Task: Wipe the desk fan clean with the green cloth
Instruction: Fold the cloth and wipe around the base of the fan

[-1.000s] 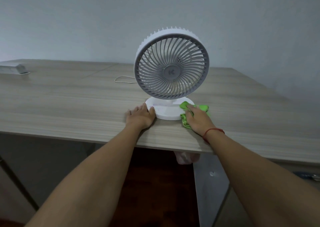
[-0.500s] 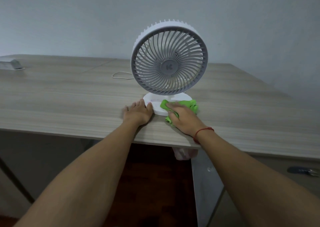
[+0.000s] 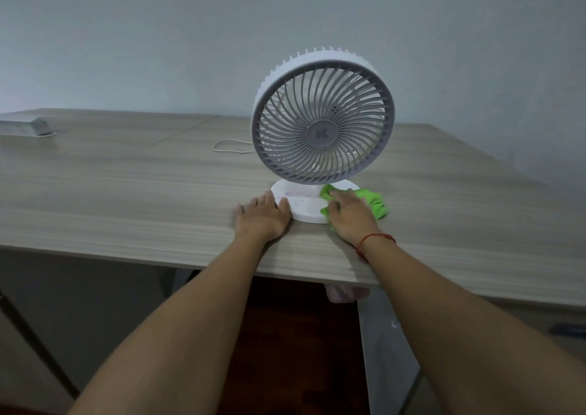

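Standing right of frame centre on the pale wood-grain worktop [image 3: 126, 192], the white round desk fan [image 3: 322, 119] faces the camera. The left hand [image 3: 261, 216] lies flat and released, thumb touching the fan's disc base. The right hand [image 3: 350, 213] presses the crumpled green cloth [image 3: 374, 202] onto the base's right side.

Fan [image 3: 322, 119]: smooth matt plastic, with a grey ribbed grille and a white round base [image 3: 301, 203] with a faint sheen. Cloth [image 3: 372, 200]: soft, nubbly green fabric, bunched. Desk [image 3: 126, 192]: pale wood-grain top, matt, with fine lengthwise streaks. Wall [image 3: 190, 34]: flat matt paint. Cord [image 3: 228, 146]: thin, pale, smooth.
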